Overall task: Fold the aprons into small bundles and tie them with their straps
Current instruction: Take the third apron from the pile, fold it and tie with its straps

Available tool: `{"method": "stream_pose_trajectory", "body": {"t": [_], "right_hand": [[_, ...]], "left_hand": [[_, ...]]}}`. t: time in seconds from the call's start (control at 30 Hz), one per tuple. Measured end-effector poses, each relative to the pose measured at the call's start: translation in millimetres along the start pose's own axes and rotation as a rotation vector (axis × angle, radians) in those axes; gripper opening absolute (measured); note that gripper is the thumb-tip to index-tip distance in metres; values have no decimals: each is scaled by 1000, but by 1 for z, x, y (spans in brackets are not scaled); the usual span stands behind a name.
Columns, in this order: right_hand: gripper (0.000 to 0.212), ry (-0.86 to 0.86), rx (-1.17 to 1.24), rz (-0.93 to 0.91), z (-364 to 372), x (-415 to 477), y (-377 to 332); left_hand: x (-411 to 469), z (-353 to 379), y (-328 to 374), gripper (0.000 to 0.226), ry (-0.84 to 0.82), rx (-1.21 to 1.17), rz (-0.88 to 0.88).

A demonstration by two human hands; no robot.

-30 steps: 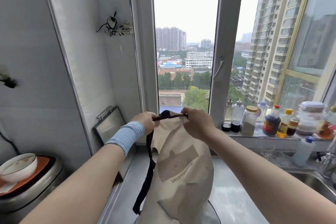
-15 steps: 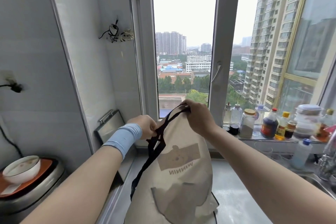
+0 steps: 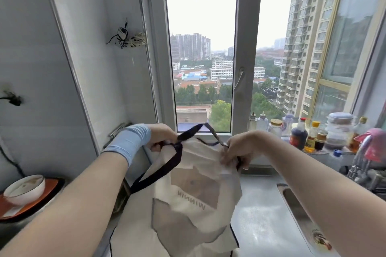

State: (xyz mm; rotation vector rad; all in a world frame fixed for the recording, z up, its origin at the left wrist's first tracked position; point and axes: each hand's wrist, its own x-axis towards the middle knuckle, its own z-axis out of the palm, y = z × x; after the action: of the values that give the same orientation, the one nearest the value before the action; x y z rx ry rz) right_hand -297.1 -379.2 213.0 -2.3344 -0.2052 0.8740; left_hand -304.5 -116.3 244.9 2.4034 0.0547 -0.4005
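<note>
Filling the wall beyond both grips, a window point(image 3: 200, 58) looks out on a city. Below the grips runs a steel desk point(image 3: 257, 215), with a sink point(image 3: 292, 204) set in it down and right of the right grip. A beige apron point(image 3: 196, 194) hangs between the grips, held up over the desk, its printed lettering upside down. Far down and left of the left grip sits a bowl point(image 3: 25, 188). Right of the right grip, bottles point(image 3: 298, 135) line the sill. A dark strap point(image 3: 158, 173) drops from the left grip, and a neck loop point(image 3: 194, 130) arcs from grip to grip. The left grip point(image 3: 161, 137) is clenched round the strap at the apron's top corner. The right grip point(image 3: 240, 148) pinches the opposite corner, cloth and strap together.
</note>
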Motion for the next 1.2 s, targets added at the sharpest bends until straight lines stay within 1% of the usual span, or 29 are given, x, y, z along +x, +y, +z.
{"method": "stream_pose_trajectory", "body": {"t": [0.03, 0.07, 0.13, 0.2, 0.23, 0.27, 0.3, 0.33, 0.4, 0.43, 0.47, 0.53, 0.6, 0.7, 0.77, 0.8, 0.87, 0.93, 1.0, 1.03, 1.07, 1.1, 1.17, 1.2], "right_hand": [[7, -126, -19, 40, -3, -9, 4], [9, -201, 3, 51, -7, -15, 9], [16, -295, 118, 26, -16, -22, 17], [25, -326, 224, -9, -22, -27, 25], [29, -291, 275, -24, -24, -28, 29], [32, -210, 317, -43, -25, -27, 33], [33, -76, 324, -78, -27, -23, 37], [35, 110, 273, -120, -29, -16, 41], [37, 553, 64, -178, -36, 2, 49], [37, 736, -49, -182, -40, 11, 53], [36, 855, -144, -167, -42, 19, 56], [37, 966, -286, -126, -42, 34, 63], [40, 974, -303, -91, -45, 50, 70], [42, 961, -355, 26, -53, 83, 81], [45, 908, -331, 159, -59, 114, 86], [41, 879, -302, 228, -62, 131, 89], [27, 819, -237, 329, -68, 166, 94], [13, 763, -114, 382, -75, 204, 100], [8, 744, -109, 385, -81, 241, 108], [13, 769, -144, 373, -84, 258, 115], [20, 802, -162, 351, -87, 284, 123], [26, 811, -144, 316, -86, 303, 131], [39, 725, -53, 250, -77, 337, 146], [55, 662, -17, 227, -68, 351, 151]], "left_hand": [[-4, -3, 4, 12, -128, -26, -76], [-8, -7, 7, 7, -202, -4, -118], [-11, -18, 13, 14, -260, 101, -198], [-11, -25, 19, 14, -292, 239, -305], [-10, -24, 22, 14, -290, 299, -350], [-9, -21, 26, 17, -268, 351, -373], [-6, -16, 30, 21, -209, 397, -357], [-1, -9, 33, 22, -109, 439, -304], [12, 9, 38, 12, 176, 495, -132], [21, 18, 38, 10, 304, 519, -63], [33, 26, 35, 14, 393, 555, -24], [64, 42, 26, 20, 499, 613, 13], [95, 56, 15, 23, 560, 622, 28], [137, 71, 2, 24, 648, 639, 2], [171, 74, -2, 26, 604, 644, -42], [187, 75, -5, 27, 543, 626, -69], [223, 78, -10, 22, 382, 518, -104], [259, 83, -18, 15, 244, 370, -97], [296, 88, -29, 16, 240, 254, -31], [309, 91, -34, 19, 265, 213, 3], [330, 97, -44, 24, 258, 186, 25], [344, 104, -52, 35, 216, 164, 44], [367, 121, -70, 73, 56, 120, 55], [377, 132, -81, 86, -11, 111, 44]]}}
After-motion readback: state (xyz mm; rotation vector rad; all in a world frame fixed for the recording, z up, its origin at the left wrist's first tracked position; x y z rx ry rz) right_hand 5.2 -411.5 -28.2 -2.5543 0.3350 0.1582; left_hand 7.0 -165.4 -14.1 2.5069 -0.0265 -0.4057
